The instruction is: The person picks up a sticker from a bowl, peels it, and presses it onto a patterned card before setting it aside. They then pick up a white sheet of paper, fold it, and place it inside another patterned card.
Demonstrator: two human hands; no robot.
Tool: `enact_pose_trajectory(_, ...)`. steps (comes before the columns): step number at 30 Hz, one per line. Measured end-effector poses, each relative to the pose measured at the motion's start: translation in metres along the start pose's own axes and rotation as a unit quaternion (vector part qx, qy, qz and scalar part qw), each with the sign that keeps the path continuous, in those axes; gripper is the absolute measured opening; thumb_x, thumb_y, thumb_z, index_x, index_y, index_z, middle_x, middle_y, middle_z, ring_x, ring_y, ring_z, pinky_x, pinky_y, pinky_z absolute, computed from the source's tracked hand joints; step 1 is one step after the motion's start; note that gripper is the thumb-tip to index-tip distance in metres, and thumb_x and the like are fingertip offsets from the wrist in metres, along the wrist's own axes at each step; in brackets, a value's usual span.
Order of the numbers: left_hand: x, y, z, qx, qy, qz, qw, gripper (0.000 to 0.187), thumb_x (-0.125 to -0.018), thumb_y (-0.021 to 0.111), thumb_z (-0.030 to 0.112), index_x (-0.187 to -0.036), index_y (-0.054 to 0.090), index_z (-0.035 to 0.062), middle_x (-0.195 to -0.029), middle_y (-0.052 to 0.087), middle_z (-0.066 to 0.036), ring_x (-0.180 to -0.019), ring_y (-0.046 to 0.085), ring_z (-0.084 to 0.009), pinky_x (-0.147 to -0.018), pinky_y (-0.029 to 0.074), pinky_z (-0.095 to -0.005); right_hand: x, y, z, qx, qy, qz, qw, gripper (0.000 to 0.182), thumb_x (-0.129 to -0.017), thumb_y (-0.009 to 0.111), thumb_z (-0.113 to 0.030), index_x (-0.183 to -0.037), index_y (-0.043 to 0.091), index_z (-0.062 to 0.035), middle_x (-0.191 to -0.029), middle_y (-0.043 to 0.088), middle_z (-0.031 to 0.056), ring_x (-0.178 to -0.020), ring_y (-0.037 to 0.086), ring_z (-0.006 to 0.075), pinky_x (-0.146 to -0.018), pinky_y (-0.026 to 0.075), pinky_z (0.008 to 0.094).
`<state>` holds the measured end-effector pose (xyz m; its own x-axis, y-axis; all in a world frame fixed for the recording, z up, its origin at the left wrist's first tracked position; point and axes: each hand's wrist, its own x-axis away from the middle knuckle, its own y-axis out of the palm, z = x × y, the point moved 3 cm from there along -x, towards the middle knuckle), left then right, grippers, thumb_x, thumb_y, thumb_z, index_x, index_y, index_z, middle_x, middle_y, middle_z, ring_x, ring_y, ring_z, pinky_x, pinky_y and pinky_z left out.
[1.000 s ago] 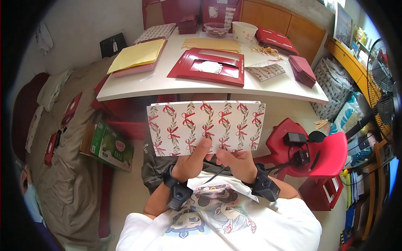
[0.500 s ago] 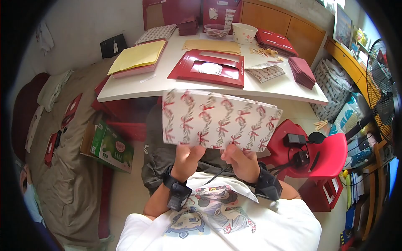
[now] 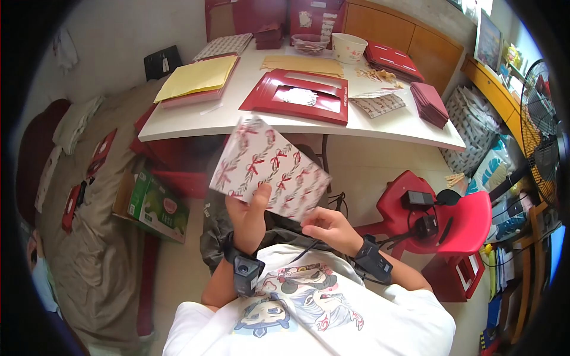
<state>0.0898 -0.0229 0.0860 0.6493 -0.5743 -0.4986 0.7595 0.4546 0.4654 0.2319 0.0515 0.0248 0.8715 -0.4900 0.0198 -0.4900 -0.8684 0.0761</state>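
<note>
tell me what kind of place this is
Most likely a room in a home used as a small craft or packaging workspace. A white table holds stacked red folded boxes and yellow sheets, the left hand holds a bow-patterned card, and a fan stands nearby.

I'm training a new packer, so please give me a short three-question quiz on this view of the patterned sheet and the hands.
1. Which hand grips the bow-patterned sheet?
2. True or false: the right hand is pinching the sheet's top edge.
3. What lies open in the middle of the white table: A) red window box, B) green carton, C) fan?

Key: 1. The left hand, at the sheet's lower edge. 2. False; it sits just below the sheet's lower corner, whether touching I cannot tell. 3. A.
</note>
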Motion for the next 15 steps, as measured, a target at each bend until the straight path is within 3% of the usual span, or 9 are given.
enact_pose_trajectory(3, -0.005, -0.002, 0.002, -0.010, 0.009, 0.019, 1.000, 0.034, -0.078, 0.049, -0.002, -0.109, 0.035, 0.0003, -0.100, 0.050, -0.007, -0.089, 0.048, -0.0107, -0.079, 0.037, -0.0248, -0.003, -0.006, 0.005, -0.001, -0.008, 0.026, 1.000, 0.016, -0.077, 0.058, -0.013, -0.087, 0.052, -0.0014, -0.076, 0.052, -0.0011, -0.066, 0.046, 0.0028, -0.058, 0.038, 0.0166)
enact_pose_trajectory(7, -0.007, -0.003, 0.005, -0.015, 0.019, 0.030, 0.999, 0.020, -0.080, 0.048, 0.000, -0.097, 0.037, 0.0020, -0.095, 0.049, -0.006, -0.087, 0.046, -0.0092, -0.078, 0.037, -0.0242, -0.008, -0.011, 0.003, -0.019, -0.038, 0.066, 0.997, 0.014, -0.078, 0.057, -0.014, -0.086, 0.052, -0.0023, -0.072, 0.050, -0.0033, -0.062, 0.043, 0.0009, -0.054, 0.035, 0.0143)
enact_pose_trajectory(10, -0.007, -0.013, -0.004, -0.026, 0.030, 0.030, 0.999, 0.027, -0.080, 0.045, 0.001, -0.106, 0.037, 0.0020, -0.101, 0.049, -0.007, -0.088, 0.047, -0.0109, -0.080, 0.037, -0.0259, -0.009, -0.014, -0.003, -0.012, -0.057, 0.084, 0.995, 0.013, -0.079, 0.055, -0.012, -0.086, 0.052, -0.0023, -0.070, 0.049, -0.0036, -0.061, 0.043, 0.0012, -0.054, 0.035, 0.0146)
enact_pose_trajectory(15, -0.006, -0.018, -0.009, -0.034, 0.021, 0.043, 0.998, 0.023, -0.081, 0.047, 0.004, -0.102, 0.037, 0.0036, -0.099, 0.050, -0.006, -0.088, 0.047, -0.0106, -0.080, 0.037, -0.0269, -0.014, -0.030, -0.024, 0.022, -0.099, 0.107, 0.989, 0.011, -0.080, 0.053, -0.011, -0.087, 0.052, -0.0029, -0.073, 0.050, -0.0023, -0.063, 0.045, 0.0029, -0.056, 0.037, 0.0161)
